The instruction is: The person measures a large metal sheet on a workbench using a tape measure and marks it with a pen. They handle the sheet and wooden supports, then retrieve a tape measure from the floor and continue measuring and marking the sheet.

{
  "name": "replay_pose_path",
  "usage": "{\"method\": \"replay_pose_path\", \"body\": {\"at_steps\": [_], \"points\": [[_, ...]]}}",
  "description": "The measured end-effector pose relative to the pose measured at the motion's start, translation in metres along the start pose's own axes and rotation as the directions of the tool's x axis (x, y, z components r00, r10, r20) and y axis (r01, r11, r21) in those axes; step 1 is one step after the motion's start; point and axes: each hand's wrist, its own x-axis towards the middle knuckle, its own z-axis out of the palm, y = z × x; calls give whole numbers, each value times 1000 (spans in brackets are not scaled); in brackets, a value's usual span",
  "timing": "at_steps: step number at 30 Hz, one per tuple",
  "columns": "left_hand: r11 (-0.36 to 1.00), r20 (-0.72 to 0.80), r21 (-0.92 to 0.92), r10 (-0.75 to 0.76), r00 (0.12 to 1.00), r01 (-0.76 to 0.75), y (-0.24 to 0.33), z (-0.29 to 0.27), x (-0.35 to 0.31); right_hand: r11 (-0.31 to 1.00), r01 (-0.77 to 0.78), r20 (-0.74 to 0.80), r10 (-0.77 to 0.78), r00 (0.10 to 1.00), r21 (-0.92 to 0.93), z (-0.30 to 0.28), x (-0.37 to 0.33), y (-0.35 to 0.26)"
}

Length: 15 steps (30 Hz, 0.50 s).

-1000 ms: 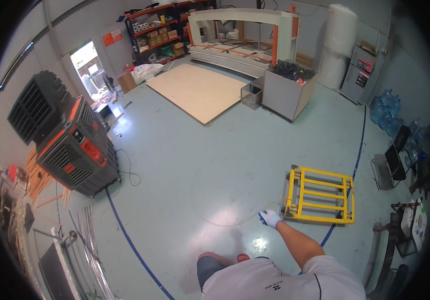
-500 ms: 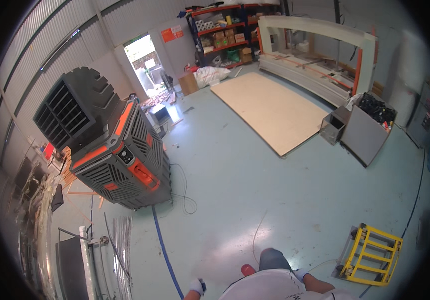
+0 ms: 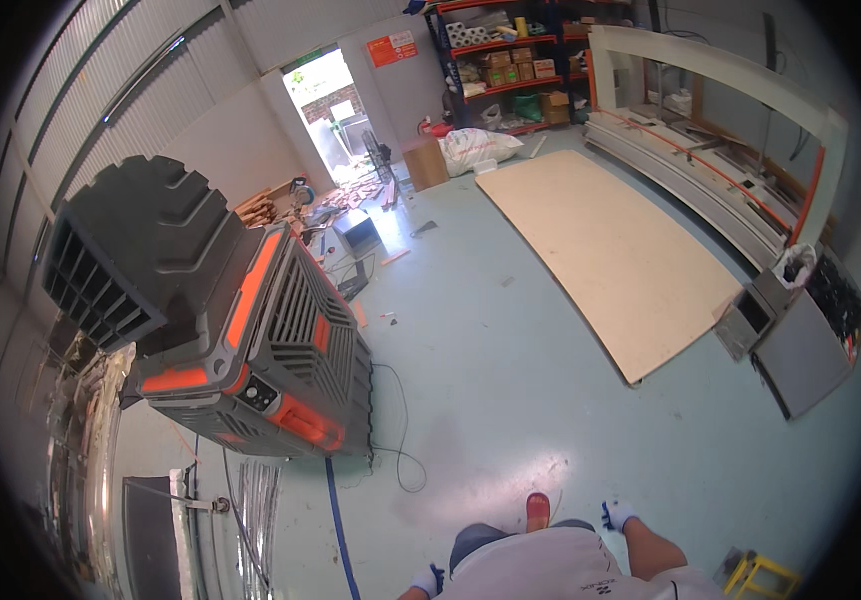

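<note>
Both my hands wear white gloves with dark blue on the fingers. My left hand point(image 3: 428, 580) hangs beside my left thigh at the lower edge, small in the picture; its fingers show only in part, seem loosely apart and hold nothing I can see. Out to the right of my legs, my right hand point(image 3: 618, 515) hangs over the floor with fingers apart and nothing in it. Neither hand touches a thing. A red shoe point(image 3: 537, 510) shows on my forward foot. Left of me stands a large grey and orange air cooler point(image 3: 280, 350), its cable on the floor.
A large tan board point(image 3: 610, 260) lies ahead on the right. Beyond it is a white machine frame point(image 3: 710, 60); bins point(image 3: 800, 350) stand by its end. Shelves point(image 3: 500, 75) and a doorway point(image 3: 335, 110) are at the back. A yellow trolley point(image 3: 760, 580) is lower right, metal strips point(image 3: 260, 520) lower left.
I have moved forward: the air cooler and board look closer, and the yellow trolley has slid toward the lower edge. My right hand has swung forward; my left hand has dropped back.
</note>
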Motion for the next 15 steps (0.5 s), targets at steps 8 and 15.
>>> {"method": "replay_pose_path", "body": {"at_steps": [8, 15], "points": [[988, -191, -31, 144, 971, -152, 153, 51, 33, 833, 537, -56, -534, 843, 132, 38, 64, -410], [973, -165, 124, 216, 962, -197, 417, 46, 84, 979, 62, -37, -70, 997, -192, 143, 142, -459]]}}
